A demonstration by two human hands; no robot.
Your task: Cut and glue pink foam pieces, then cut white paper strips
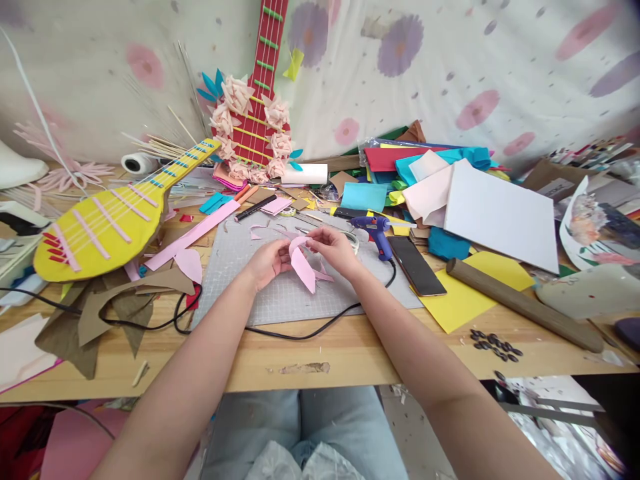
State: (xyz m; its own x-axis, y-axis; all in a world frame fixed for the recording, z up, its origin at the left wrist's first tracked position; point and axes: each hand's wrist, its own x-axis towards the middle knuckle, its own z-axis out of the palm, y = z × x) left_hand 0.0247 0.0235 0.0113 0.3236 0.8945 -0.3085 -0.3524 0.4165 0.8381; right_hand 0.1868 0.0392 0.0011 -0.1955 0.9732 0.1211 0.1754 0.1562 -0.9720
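Both my hands hold a curled pink foam strip (302,265) just above the grey cutting mat (260,293). My left hand (267,262) pinches its left side, fingers closed on it. My right hand (334,248) grips the upper end, fingers bent round it. The strip's pointed ends hang down between my hands. A blue glue gun (376,233) lies just right of my right hand, its black cord (320,327) running across the mat.
A yellow cardboard guitar (105,223) lies at left, a red one (257,100) leans on the wall. A black phone (416,265), cardboard tube (520,303), yellow sheet (457,300), white sheet (500,213), and piled coloured foam (400,167) fill the right. Brown scraps (95,317) lie left.
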